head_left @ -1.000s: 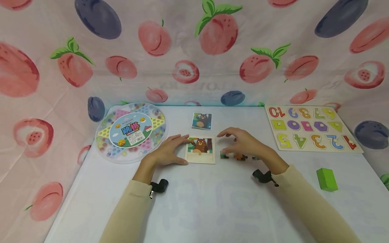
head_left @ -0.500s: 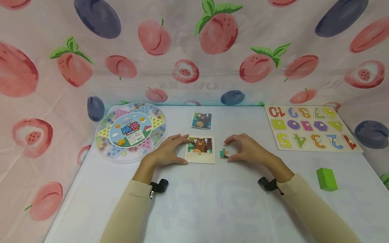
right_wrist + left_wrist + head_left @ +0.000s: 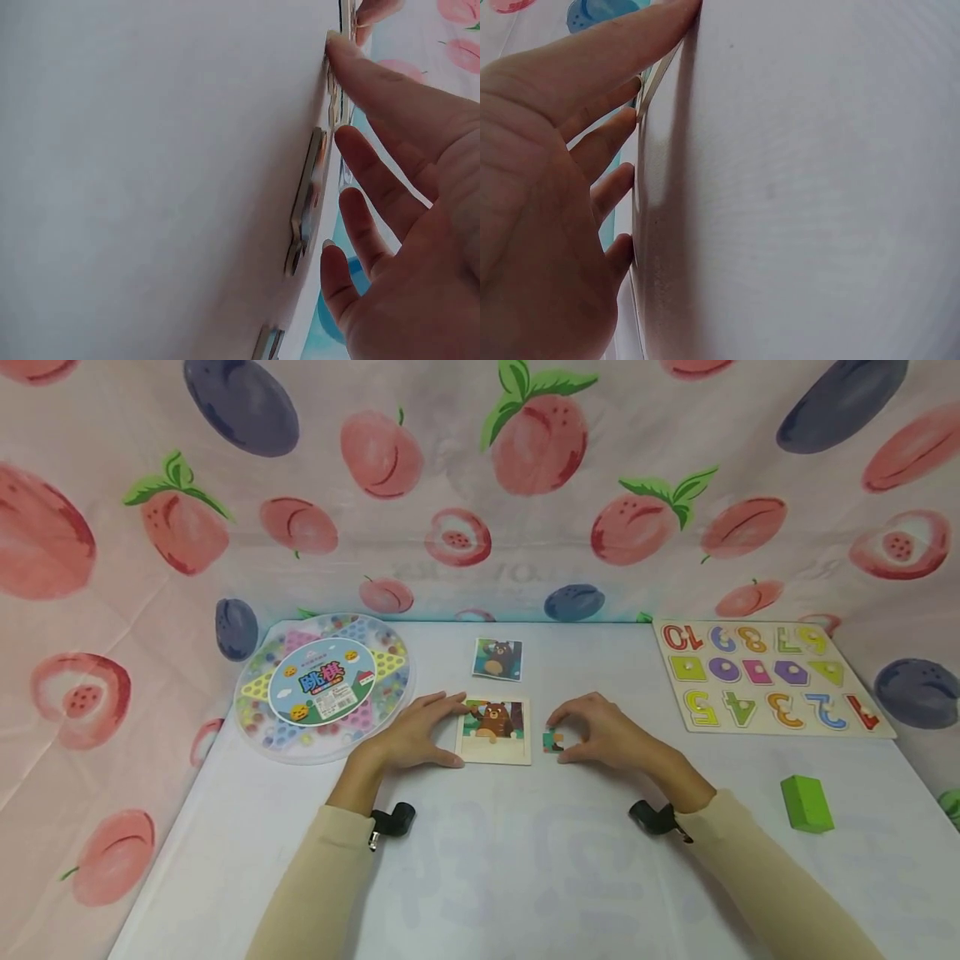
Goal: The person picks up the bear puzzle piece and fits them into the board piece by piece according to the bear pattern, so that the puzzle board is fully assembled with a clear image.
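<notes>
A small wooden jigsaw tray with a bear picture filling its upper part lies flat on the white table. My left hand rests at its left side, fingers near the upper corner and thumb at the lower one, all fairly straight. Just right of the tray, my right hand pinches a green and orange puzzle piece between thumb and curved index finger. Beneath that hand, the right wrist view shows another puzzle piece on the table and part of one more; the head view hides both.
A bear picture card lies behind the tray. On the left is a round Chinese checkers box; at the back right, a number-and-shape board. A green block stands near the right side. A fruit-print cloth hangs behind.
My right hand first draws back to the right, uncovering the green and orange piece, then its thumb and index finger close around that piece. My left hand and the tray stay put.
</notes>
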A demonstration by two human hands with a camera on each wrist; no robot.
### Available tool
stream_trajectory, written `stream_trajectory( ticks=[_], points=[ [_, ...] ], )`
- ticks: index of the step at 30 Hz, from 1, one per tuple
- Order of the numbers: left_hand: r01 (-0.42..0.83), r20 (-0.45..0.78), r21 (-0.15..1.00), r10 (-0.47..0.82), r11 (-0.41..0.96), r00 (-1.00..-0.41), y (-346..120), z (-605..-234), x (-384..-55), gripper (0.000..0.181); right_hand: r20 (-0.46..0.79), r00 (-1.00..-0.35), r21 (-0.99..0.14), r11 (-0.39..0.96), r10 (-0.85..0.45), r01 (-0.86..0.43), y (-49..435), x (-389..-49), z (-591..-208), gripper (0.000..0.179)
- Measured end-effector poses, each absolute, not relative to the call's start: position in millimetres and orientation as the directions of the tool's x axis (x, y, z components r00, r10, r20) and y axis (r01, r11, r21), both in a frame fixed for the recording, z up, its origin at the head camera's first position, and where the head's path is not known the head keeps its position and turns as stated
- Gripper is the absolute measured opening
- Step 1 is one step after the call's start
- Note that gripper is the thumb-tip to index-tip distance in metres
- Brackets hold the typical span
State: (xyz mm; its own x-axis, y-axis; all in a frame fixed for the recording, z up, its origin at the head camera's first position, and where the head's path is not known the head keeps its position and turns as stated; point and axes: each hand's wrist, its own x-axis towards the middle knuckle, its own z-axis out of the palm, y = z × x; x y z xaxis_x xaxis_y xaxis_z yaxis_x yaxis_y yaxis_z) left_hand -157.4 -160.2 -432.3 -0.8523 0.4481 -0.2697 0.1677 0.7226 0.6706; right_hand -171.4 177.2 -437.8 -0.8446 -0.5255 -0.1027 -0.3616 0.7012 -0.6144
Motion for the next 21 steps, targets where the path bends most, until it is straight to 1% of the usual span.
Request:
stream_trajectory(
  ticks=[10,21],
  points=[
    [0.165,-0.271,0.67,0.445,0.724,-0.853,-160.3,-431.3,-157.0,0.081,-0.052,-0.824,-0.639,0.653,-0.565,-0.407,176.6,-172.8,-439.0,0.032],
    [0.176,-0.266,0.665,0.45,0.726,-0.852,-160.8,-431.7,-157.1,0.08,-0.057,-0.815,-0.647,0.643,-0.577,-0.41,175.8,-173.8,-437.2,0.025]
  ],
)
